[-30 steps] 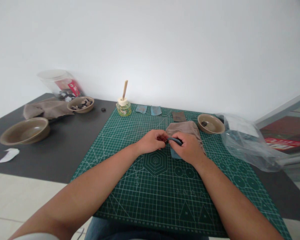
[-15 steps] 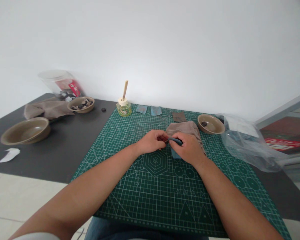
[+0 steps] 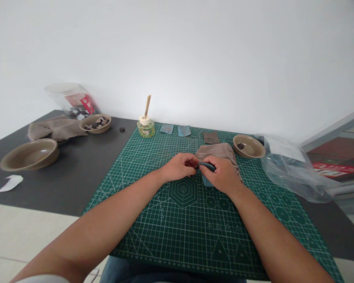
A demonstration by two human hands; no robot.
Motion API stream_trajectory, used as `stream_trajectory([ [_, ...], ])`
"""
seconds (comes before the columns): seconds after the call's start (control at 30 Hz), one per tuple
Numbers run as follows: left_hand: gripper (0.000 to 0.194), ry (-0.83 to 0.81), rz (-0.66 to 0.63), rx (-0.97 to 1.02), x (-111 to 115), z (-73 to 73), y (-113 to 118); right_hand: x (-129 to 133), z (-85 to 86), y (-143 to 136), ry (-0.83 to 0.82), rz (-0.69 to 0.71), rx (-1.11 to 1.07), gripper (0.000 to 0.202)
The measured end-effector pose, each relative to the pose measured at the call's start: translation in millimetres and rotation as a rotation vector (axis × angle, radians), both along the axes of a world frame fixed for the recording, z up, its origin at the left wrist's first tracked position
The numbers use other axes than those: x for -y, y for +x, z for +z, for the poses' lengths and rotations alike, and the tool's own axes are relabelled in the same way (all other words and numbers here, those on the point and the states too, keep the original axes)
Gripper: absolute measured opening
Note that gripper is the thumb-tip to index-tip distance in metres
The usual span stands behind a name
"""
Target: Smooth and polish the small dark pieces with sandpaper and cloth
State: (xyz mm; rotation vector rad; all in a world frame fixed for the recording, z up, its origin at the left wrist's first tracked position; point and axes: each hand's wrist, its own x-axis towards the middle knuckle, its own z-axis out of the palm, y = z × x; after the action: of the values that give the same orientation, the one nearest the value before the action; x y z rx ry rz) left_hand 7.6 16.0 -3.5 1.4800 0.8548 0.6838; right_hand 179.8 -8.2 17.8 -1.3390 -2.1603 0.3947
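Over the green cutting mat, my two hands meet fingertip to fingertip. My right hand is closed, thumb and forefinger gripping a dark blue-grey curved strip that looks like a bent sheet of sandpaper. My left hand pinches a small dark piece at the strip's left end; the fingers mostly hide it. A brown cloth lies bunched behind and partly beneath my right hand. Below that hand, a blue sheet sticks out onto the mat.
Two blue squares and a brown square lie at the back. A bowl with dark bits and a plastic bag are right. Left are a reed diffuser, a bowl of pieces, another bowl and a jar.
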Motion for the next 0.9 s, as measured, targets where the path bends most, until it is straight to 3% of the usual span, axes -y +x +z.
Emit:
stream_trajectory([
  [0.9, 0.022, -0.015, -0.002, 0.0, 0.6, 2.5, 0.9, 0.2, -0.7, 0.1, 0.002, 0.026, -0.006, 0.011],
])
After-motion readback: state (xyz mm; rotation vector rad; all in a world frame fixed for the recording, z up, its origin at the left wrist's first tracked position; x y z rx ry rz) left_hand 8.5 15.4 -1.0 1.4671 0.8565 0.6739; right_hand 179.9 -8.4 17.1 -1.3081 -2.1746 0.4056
